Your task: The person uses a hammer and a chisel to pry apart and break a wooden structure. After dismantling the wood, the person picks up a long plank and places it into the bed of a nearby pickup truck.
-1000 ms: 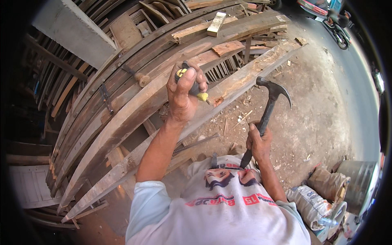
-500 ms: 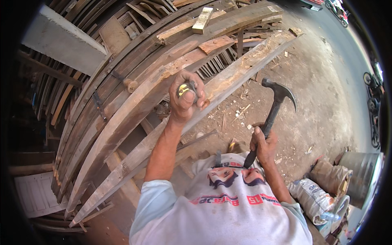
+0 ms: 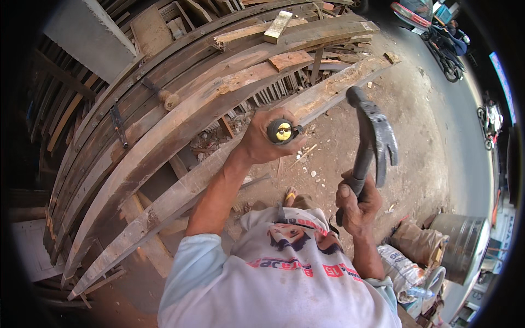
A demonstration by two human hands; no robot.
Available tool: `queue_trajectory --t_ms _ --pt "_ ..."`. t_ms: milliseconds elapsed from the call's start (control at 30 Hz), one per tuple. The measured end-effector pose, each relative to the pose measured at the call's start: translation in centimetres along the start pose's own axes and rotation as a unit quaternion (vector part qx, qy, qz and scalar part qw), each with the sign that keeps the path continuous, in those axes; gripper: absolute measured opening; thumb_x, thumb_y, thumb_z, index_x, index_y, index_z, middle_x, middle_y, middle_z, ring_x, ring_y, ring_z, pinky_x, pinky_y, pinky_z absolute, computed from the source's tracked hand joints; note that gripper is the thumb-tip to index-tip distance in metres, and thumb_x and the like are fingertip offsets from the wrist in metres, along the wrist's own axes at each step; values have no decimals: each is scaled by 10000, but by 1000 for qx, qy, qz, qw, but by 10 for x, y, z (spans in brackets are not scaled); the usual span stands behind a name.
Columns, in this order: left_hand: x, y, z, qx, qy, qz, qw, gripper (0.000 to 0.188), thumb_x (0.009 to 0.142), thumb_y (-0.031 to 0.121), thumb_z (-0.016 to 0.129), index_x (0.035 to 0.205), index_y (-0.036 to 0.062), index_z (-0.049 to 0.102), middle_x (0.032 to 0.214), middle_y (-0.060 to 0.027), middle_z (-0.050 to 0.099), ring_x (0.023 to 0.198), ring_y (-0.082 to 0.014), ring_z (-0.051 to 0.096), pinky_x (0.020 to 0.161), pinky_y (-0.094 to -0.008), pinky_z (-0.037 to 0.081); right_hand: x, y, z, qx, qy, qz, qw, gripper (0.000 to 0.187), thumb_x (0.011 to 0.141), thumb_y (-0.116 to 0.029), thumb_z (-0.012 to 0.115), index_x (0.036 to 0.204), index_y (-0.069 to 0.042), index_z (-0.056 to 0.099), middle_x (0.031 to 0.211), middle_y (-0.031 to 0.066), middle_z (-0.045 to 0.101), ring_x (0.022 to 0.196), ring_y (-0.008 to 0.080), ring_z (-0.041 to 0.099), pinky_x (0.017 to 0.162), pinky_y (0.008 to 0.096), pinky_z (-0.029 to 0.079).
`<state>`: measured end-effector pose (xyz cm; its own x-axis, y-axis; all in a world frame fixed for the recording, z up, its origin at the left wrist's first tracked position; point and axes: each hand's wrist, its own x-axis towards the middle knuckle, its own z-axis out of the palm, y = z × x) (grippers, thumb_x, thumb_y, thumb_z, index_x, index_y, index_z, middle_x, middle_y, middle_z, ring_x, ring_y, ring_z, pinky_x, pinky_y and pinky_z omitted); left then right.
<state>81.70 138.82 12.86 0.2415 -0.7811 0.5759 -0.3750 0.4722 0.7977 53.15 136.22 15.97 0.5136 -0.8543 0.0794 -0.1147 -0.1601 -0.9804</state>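
My left hand (image 3: 261, 139) is closed around a black tool handle with a round yellow end (image 3: 283, 132), seen nearly end-on; the rest of that tool is hidden beneath my fist. Below it runs a long, rough wooden beam (image 3: 333, 90); contact between tool and wood cannot be made out. In my right hand (image 3: 361, 206) is a dark claw hammer (image 3: 365, 153), gripped by its handle. Its head is raised to the right of my left hand, apart from the handle's yellow end.
Several long curved timbers (image 3: 147, 156) lie to the left. On them rest a wooden-handled tool (image 3: 168, 99), a dark metal tool (image 3: 118, 127) and a small block (image 3: 278, 26). Sacks (image 3: 402, 268) and a metal drum (image 3: 459, 246) stand right; motorcycles (image 3: 445, 52) are on the road.
My left hand has shifted right and turned, showing more of the handle's round yellow end. The hammer has turned and its head appears larger. The view has shifted, bringing more road into sight.
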Motion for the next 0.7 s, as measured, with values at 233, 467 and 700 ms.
queue_trajectory --t_ms 233,467,700 --pt "-8 -6 6 -13 0 13 1000 253 731 106 874 861 64 660 764 -43 691 674 -121 650 618 -296 510 11 -52 0 -131 6 -251 959 343 1058 -267 613 1217 11 490 760 71 575 571 166 550 525 293 485" --pt "-16 -18 5 -14 2 45 999 238 755 98 857 883 70 658 752 -38 687 667 -135 658 620 -312 514 3 -79 15 -374 -88 -77 920 244 1006 -168 663 1169 -26 549 734 137 626 542 249 612 528 404 506" --pt "-15 -7 7 -29 7 13 999 212 767 87 836 842 74 638 746 -36 693 666 -115 651 610 -307 511 8 -101 6 -24 112 -417 902 247 1039 -227 619 1180 -44 533 717 67 559 567 185 560 511 327 468"
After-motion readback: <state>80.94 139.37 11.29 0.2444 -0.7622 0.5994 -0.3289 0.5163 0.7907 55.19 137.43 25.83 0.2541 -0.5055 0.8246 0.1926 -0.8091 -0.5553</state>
